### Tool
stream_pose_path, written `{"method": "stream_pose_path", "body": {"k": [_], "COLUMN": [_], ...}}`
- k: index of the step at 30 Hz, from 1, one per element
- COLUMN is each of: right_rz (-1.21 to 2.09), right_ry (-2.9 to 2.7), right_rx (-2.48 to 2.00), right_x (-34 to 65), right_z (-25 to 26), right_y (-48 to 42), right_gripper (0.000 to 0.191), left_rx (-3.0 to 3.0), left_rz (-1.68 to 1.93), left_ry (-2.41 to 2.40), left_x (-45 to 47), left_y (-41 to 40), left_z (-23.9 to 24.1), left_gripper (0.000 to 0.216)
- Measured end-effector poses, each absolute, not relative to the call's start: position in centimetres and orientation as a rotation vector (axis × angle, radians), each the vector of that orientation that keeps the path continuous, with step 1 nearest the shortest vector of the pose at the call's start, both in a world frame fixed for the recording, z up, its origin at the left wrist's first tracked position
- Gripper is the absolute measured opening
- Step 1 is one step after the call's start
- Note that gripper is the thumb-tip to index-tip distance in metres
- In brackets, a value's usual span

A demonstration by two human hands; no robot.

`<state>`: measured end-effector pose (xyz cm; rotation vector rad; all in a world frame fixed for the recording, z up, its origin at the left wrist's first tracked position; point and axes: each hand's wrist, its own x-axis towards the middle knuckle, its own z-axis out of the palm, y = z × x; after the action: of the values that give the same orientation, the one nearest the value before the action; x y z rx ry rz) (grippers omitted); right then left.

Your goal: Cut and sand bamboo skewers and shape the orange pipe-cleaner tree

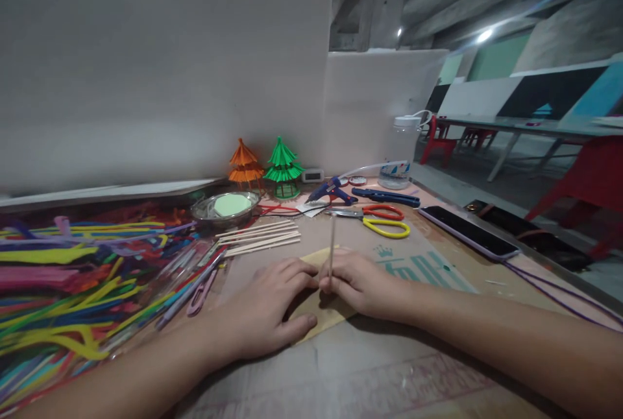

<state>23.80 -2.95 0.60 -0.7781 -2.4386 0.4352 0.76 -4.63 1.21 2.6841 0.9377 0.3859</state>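
Note:
A sheet of yellow paper (311, 320) lies on the table under both hands. My left hand (277, 296) rests on it, palm down, thumb apart from the fingers, holding nothing. My right hand (360, 283) is closed round a thin stick (332, 244) that stands nearly upright; its lower tip is hidden by the fingers, so I cannot tell whether it is a pencil. Just beyond the left hand, several pale wooden sticks (263, 237) lie side by side. Scissors (384, 221) with red and yellow handles lie beyond the right hand.
Colourful pipe cleaners (73, 302) pile up at the left. Behind stand an orange paper tree (243, 163), a green one (283, 169) and a metal dish (199, 211). A glue gun (333, 191), a utility knife (387, 197), a phone (467, 231) and a bottle (402, 146) are at right.

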Motion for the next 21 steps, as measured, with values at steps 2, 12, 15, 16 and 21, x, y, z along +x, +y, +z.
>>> {"method": "stream_pose_path", "body": {"k": [2, 12, 15, 16, 21], "right_rz": [0.418, 0.418, 0.479, 0.481, 0.507], "right_ry": [-2.466, -2.476, -2.456, -2.456, -2.458], "right_rx": [-0.802, -0.745, -0.746, -0.755, -0.755], "right_x": [23.75, 23.74, 23.78, 23.80, 23.71], "right_z": [0.67, 0.77, 0.77, 0.78, 0.81], "right_y": [-3.02, -3.11, -3.02, -3.00, -3.16], "right_gripper": [0.026, 0.026, 0.026, 0.026, 0.026], "left_rx": [2.687, 2.667, 2.657, 2.656, 2.665], "left_rz": [0.396, 0.368, 0.366, 0.367, 0.358], "left_ry": [0.939, 0.946, 0.941, 0.939, 0.948], "left_x": [0.77, 0.87, 0.96, 0.98, 1.01], "left_y": [-4.69, -4.77, -4.77, -4.78, -4.80], "left_z": [1.27, 1.40, 1.45, 1.45, 1.45], "left_gripper": [0.033, 0.030, 0.029, 0.030, 0.028]}}
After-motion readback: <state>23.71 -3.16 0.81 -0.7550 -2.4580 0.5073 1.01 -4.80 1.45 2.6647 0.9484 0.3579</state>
